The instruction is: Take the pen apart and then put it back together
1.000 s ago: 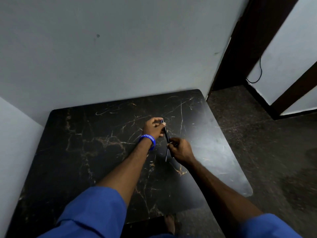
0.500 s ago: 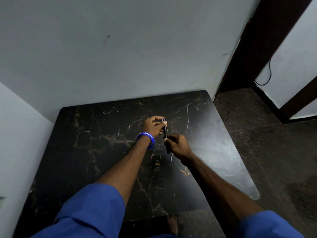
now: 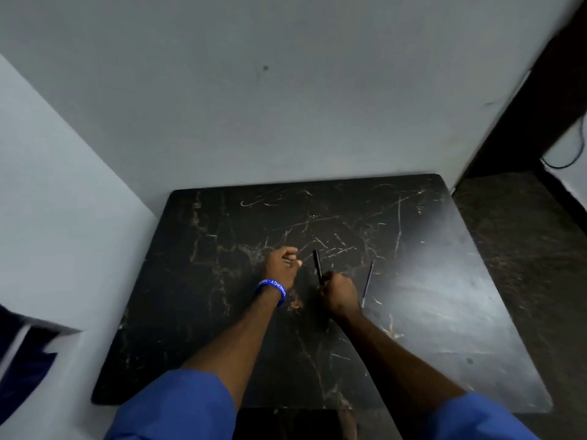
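Observation:
My right hand (image 3: 338, 293) grips the lower end of the black pen barrel (image 3: 317, 265), which points up and away from me over the dark marble table (image 3: 428, 281). My left hand (image 3: 282, 265), with a blue wristband, is curled into a fist a little left of the barrel and does not touch it. Nothing shows between its fingers. A thin pale refill (image 3: 368, 282) lies on the table just right of my right hand, running roughly front to back.
The table stands in a corner, with a grey wall (image 3: 286, 106) behind it and a white wall (image 3: 63, 217) to its left. Dark floor (image 3: 524, 233) and a dark door frame (image 3: 540, 90) lie to the right. A dark object (image 3: 22, 360) sits at the left edge.
My left hand has let go of the barrel's top and moved left. The refill, earlier hanging below my right hand, now lies on the table. The camera has tilted.

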